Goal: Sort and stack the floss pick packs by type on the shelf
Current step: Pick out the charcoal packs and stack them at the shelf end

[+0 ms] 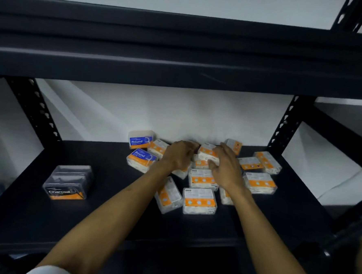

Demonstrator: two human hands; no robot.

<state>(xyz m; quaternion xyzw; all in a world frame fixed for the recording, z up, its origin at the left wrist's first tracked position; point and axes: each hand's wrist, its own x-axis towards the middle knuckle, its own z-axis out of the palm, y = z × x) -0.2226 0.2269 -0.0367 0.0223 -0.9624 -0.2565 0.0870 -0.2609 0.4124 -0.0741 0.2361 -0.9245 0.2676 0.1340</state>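
Both hands, left hand and right hand, grasp one white pack atop the jumbled pile, well right of the Charcoal pack; better read its label before stacking.

This looks like a storage room or the stock area of a shop. A black metal shelf rack with punched uprights stands against a plain white wall. On the shelf lie many identical retail packs of floss picks with printed labels, like goods in stock.
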